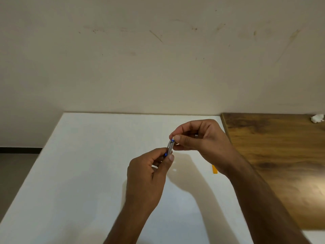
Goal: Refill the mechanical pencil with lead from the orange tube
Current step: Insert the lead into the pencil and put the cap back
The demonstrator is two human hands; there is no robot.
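Two hands: the left hand [147, 173] and the right hand [198, 136]. One mechanical pencil [169, 147] between them, held by both. One orange tube [214, 169] just beneath the right wrist. One crumpled white wad [317, 118] far right of the right hand.

I have only one view, from the camera on the person's head. It looks forward and downward over the white worktop [88, 173], and the wide lens bends the edges a little. The wall [158, 59] fills the upper half of the picture. The left hand [147, 175] and the right hand [197, 136] appear near the middle, close to the camera, with both forearms entering from the bottom edge. At the right, a wooden surface [281, 155] borders the worktop.
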